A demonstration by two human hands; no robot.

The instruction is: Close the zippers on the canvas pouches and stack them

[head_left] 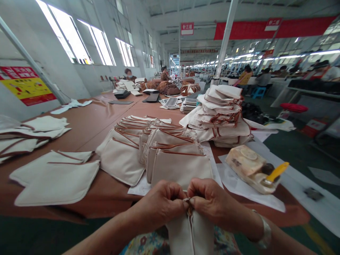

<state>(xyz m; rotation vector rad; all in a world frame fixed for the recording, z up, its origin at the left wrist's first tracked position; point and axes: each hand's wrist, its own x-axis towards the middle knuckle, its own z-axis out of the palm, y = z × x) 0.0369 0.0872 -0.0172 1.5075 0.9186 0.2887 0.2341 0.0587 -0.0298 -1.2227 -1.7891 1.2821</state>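
1. Hands meet at six o'clock: left hand [163,202] curled tight, fingertips pinching the top of the cream pouch [190,232].
2. Right hand [209,202] is clenched likewise, gripping the same top edge, knuckles touching the left.
3. Pouch hangs below both fists, over the lap.
4. Stacked pouches [170,156] lie at twelve o'clock on the table [87,127].

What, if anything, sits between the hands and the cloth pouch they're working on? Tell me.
Nothing visible does. The left hand and right hand already pinch the top edge of the cloth pouch between them, just off the near edge of the table. The row of pouches lies farther away.
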